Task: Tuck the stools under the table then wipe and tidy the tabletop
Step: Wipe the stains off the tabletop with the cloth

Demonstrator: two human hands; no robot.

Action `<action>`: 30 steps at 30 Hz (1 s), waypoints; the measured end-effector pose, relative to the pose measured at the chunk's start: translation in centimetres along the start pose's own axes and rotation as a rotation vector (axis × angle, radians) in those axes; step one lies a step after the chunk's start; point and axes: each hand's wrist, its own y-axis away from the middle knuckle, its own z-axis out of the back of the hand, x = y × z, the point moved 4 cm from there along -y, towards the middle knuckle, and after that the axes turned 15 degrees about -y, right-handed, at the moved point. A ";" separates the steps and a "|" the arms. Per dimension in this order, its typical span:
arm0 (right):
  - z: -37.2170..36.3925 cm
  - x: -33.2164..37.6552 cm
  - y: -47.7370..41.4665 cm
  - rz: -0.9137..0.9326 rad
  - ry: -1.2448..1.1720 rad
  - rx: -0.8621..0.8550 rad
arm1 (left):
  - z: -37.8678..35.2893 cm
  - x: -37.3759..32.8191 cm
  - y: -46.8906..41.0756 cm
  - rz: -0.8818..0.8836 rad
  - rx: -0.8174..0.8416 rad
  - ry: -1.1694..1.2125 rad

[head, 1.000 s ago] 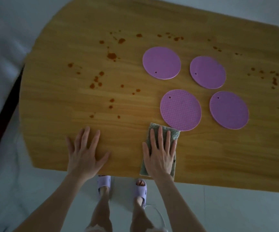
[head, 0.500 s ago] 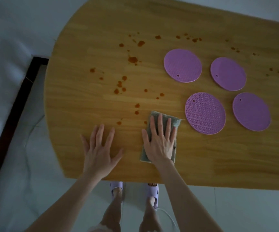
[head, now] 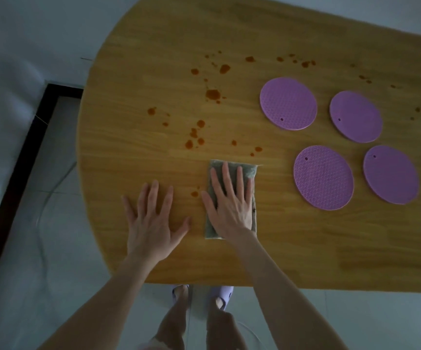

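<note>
Left hand (head: 151, 223): laid flat, palm down, on the bare wood of the table (head: 305, 243) near its near edge, toward the rounded left end. Fingers (head: 153, 195) straight and spread, thumb out to the right. It holds nothing.

One small brown spot (head: 194, 194) lies between the two hands, just left of the cloth (head: 248, 170).

Right hand (head: 229, 208): flat on the grey-green cloth, fingers (head: 225, 178) straight and slightly spread, pointing toward the far edge. It presses the cloth down without curling round it. The cloth lies lengthwise from near edge toward far edge, beside the left hand; its far end and right margin show past the hand.

Brown stains (head: 213, 94): scattered over the left and middle of the tabletop beyond the cloth, the nearest just past its far end. More specks run along the far edge and toward the right end.

Right of the cloth, four round purple mats sit in two pairs: far pair (head: 288, 103) and (head: 356, 116), near pair (head: 323, 177) and (head: 390, 174). All lie flat and apart from the cloth.

Below the near edge, slippered feet (head: 223, 291) stand on the tiled floor (head: 40, 274).
</note>
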 end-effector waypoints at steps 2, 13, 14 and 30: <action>-0.2 -0.1 1.4 0.079 0.025 0.023 | 0.0 0.0 0.0 0.005 -0.002 -0.001; -0.4 1.7 -2.1 0.122 0.042 0.038 | 0.5 0.2 0.3 -0.023 -0.025 0.075; -0.4 1.4 -1.2 0.155 0.057 0.045 | 0.6 0.3 0.4 -0.028 -0.026 0.087; -0.4 1.3 -1.9 0.238 0.072 0.077 | 0.0 2.8 0.2 0.063 0.016 0.064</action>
